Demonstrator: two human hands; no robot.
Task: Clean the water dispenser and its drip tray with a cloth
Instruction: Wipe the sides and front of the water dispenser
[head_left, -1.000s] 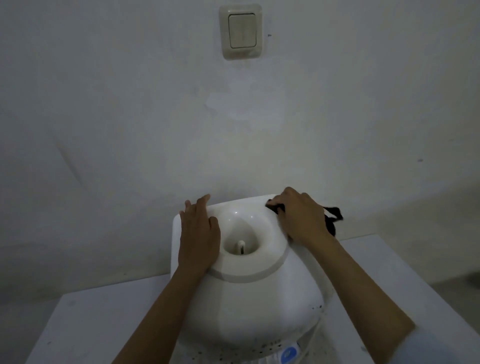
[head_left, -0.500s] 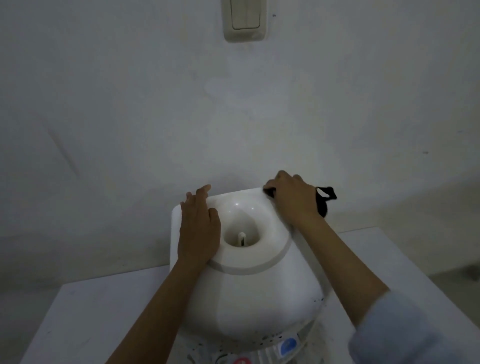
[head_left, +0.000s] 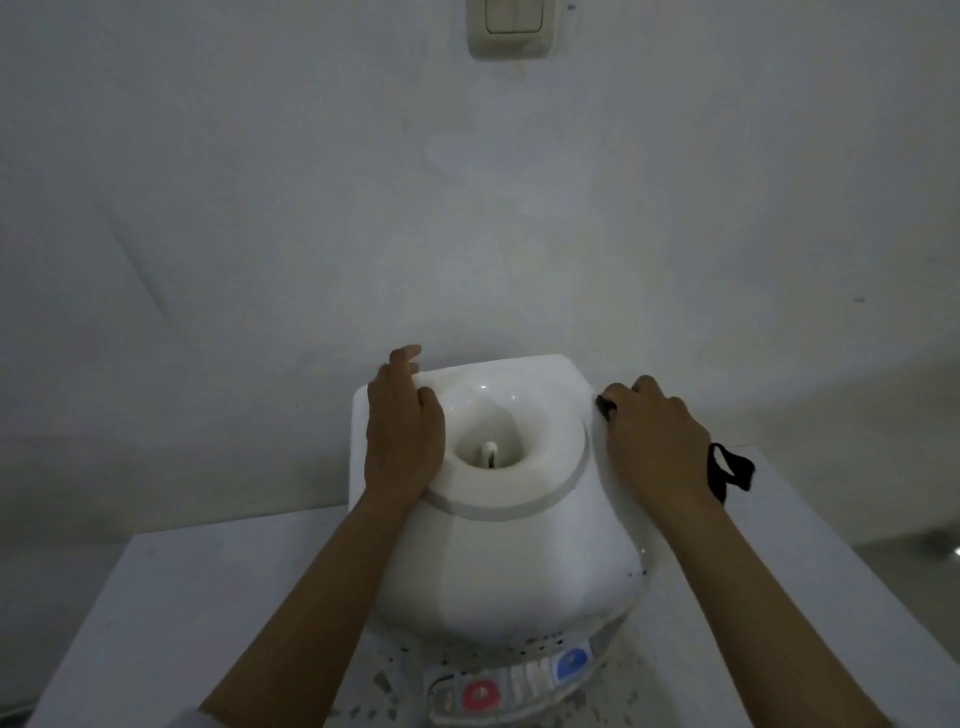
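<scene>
A white water dispenser (head_left: 498, 561) stands on a white table, seen from above, with its round bottle well (head_left: 488, 447) open at the top. My left hand (head_left: 402, 431) lies flat on the dispenser's top left side, fingers reaching the back edge. My right hand (head_left: 654, 441) presses a black cloth (head_left: 727, 467) against the dispenser's upper right side; the cloth shows at my fingertips and behind my wrist. A red tap button (head_left: 480, 696) and a blue tap button (head_left: 571, 665) show at the front bottom. The drip tray is hidden below the dispenser body.
The white table (head_left: 171, 597) carries the dispenser and ends close to the wall behind. A light switch (head_left: 514, 26) is mounted on the wall above. Grey floor (head_left: 909, 561) lies to the right of the table.
My right hand has slid the cloth from the top back edge down and right onto the dispenser's right side. My left hand stays on the top left. The view has tilted down.
</scene>
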